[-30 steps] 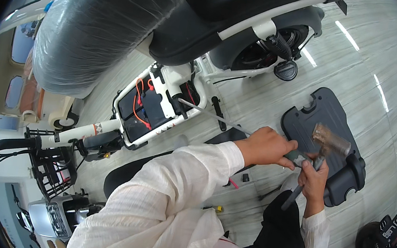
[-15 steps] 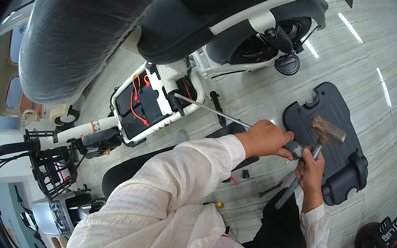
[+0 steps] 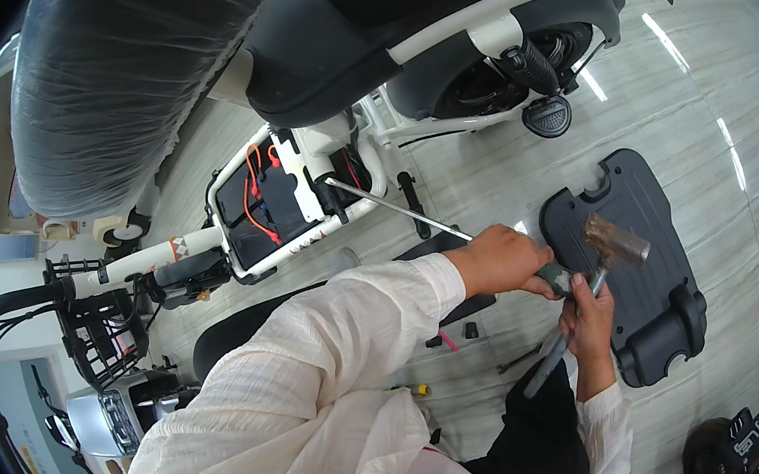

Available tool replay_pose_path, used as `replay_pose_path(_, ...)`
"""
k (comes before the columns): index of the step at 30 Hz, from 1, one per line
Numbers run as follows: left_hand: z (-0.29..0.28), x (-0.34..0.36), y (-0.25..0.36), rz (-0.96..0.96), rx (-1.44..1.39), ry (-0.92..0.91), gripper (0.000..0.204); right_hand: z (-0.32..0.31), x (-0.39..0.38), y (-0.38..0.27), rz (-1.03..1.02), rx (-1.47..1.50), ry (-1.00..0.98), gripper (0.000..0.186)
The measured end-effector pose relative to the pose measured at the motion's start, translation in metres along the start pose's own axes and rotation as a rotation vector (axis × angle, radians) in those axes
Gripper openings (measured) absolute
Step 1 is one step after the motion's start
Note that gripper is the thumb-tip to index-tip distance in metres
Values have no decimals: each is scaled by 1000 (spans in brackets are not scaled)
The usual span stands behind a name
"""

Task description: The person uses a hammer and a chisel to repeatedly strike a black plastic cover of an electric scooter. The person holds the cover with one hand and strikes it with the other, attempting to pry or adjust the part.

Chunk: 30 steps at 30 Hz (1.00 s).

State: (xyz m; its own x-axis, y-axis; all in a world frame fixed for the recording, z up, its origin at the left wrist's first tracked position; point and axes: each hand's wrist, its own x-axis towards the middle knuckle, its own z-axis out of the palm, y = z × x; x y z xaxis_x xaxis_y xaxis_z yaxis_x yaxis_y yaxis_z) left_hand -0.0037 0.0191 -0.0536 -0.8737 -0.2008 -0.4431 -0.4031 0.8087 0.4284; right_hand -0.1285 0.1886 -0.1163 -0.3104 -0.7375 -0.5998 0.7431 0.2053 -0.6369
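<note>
My left hand [image 3: 501, 258] is closed around the dark handle of a long metal screwdriver [image 3: 398, 208]. Its thin shaft runs left, and its tip rests in the open white frame of an electric scooter [image 3: 287, 210], next to black boxes and red wires. My right hand [image 3: 591, 321] grips the grey handle of a hammer [image 3: 617, 240]. The rusty hammer head is raised just right of the screwdriver's handle end. Both hands are close together above the floor.
A black plastic floor panel [image 3: 643, 272] lies on the tiled floor under the hammer. The scooter's plastic-wrapped seat [image 3: 134, 61] fills the upper left, with its rear wheel [image 3: 505, 81] at the top. Small parts [image 3: 442, 341] lie near my knees. Other scooters [image 3: 98, 334] stand at the left.
The screwdriver's shaft has come into view, pointing into the scooter frame. The hammer head has moved slightly up and left, closer to the screwdriver's handle. The view has tilted a little.
</note>
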Motion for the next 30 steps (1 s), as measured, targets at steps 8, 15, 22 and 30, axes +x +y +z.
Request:
replay_pose_path(8,10,7,-7,49,47,120,46,2,8,-3,58,-45,54,32)
replay_pose_path(15,-5,24,-6,-20,48,135,46,-33,-6,-10,155,179,79,45)
replay_pose_path(22,-3,28,-18,42,34,252,48,-51,-41,-56,21,360,235,46)
replay_pose_path(30,-15,24,-15,-40,42,150,50,-2,-51,-46,245,-43,163,42)
